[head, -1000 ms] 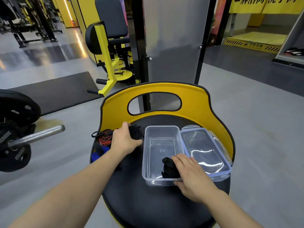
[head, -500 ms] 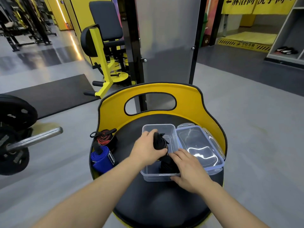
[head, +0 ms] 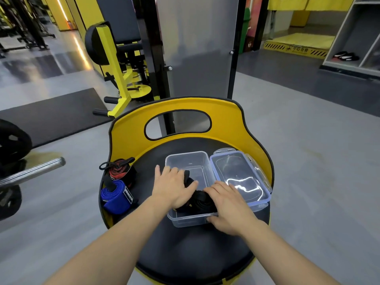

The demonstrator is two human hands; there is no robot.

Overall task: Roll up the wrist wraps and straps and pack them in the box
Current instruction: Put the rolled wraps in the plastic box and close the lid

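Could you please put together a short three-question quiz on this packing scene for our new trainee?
1. True or false: the blue rolled wrap already lies inside the clear box.
2. Which side of the box does the lid lie on: A) the person's left, B) the person's right, C) on top of it?
3. What colour are the rolls that the left hand and right hand handle in the box?

Key
1. False: it sits on the black seat, left of the box, beside the red and black roll.
2. B.
3. Black: the black rolls.
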